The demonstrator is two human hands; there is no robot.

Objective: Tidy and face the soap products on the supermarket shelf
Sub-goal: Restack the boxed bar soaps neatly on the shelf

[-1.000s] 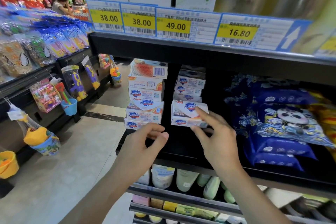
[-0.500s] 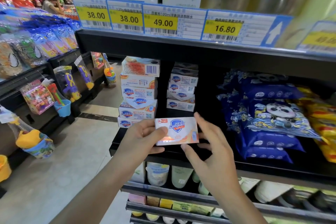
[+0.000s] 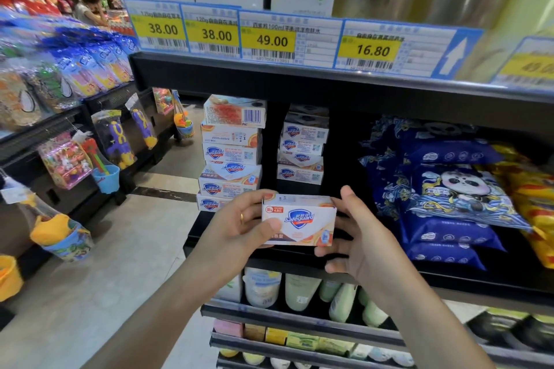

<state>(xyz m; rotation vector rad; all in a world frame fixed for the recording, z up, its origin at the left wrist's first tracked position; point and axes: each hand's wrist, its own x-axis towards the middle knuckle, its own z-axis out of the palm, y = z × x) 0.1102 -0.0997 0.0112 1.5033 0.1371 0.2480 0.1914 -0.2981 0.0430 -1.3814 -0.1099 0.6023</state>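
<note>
Soap box (image 3: 298, 220), white and orange with a blue Safeguard shield, is being held front face toward the camera, just in front of the black shelf (image 3: 344, 81) edge and below the two soap stacks. Left hand (image 3: 236, 231) is gripping the box's left end, its thumb lying across the front face and its fingers (image 3: 254, 204) curling behind; a ring is showing on one finger. Right hand (image 3: 356, 238) is grasping the right end, one finger reaching up past the top right corner and the thumb tucking under the lower edge. Left stack (image 3: 230, 153) is standing at the shelf's left end, its top box showing a barcode side and one box lower down sitting tilted with its front face angled up. Right stack (image 3: 302, 151) is standing further back and is shorter, also with one box lying tilted among flat ones. Blue wipe packs (image 3: 443, 189) with a panda print are lying to the right of the stacks, well apart from the held box. Yellow price tags (image 3: 271, 39) are lining the rail above. Bottles (image 3: 263, 287) are standing on the shelf below the hands.
</note>
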